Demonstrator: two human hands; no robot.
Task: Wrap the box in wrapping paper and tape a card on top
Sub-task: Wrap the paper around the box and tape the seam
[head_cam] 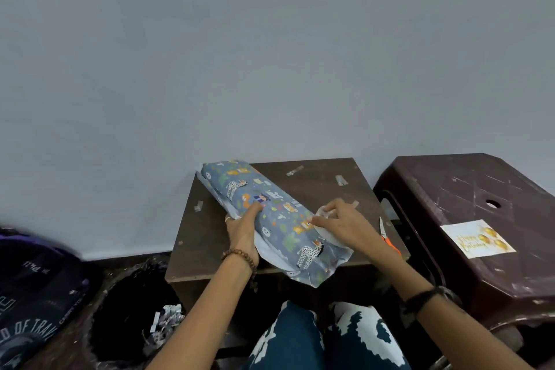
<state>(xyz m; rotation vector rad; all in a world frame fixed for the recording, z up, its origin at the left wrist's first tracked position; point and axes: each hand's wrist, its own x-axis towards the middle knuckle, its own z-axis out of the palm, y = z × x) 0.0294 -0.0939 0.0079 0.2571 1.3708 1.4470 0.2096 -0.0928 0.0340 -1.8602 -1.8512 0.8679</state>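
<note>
Overall, a plain grey wall [270, 54] fills the upper part of the view. Below it at right stands a dark brown plastic stool [480, 189] with a round hole in its top, and a white card [477, 238] with gold lettering and balloons lies flat on that top, well apart from the work. Next in size, a small dark wooden table [315, 183] sits in the middle against the wall, with several scraps of tape stuck to its surface. Lying diagonally across the table is the box [270, 213], long and narrow, covered in blue wrapping paper [288, 219] printed with animals; its far end is near the wall and its near end overhangs the front edge of the table, where loose paper ends stick out unfolded. At lower left, a dark round bin [132, 315] holds paper shreds, and dark printed fabric [33, 294] lies beside it. The person's patterned trousers [324, 339] show at the bottom edge. The left hand [243, 228], with a bead bracelet at the wrist, rests on the left side of the box, its fingers extended and pressing the paper down, not clasping anything. The right hand [339, 222] pinches a clear roll of tape [326, 215] against the right side of the box. Orange-handled scissors [387, 236] lie on the table just right of that hand.
</note>
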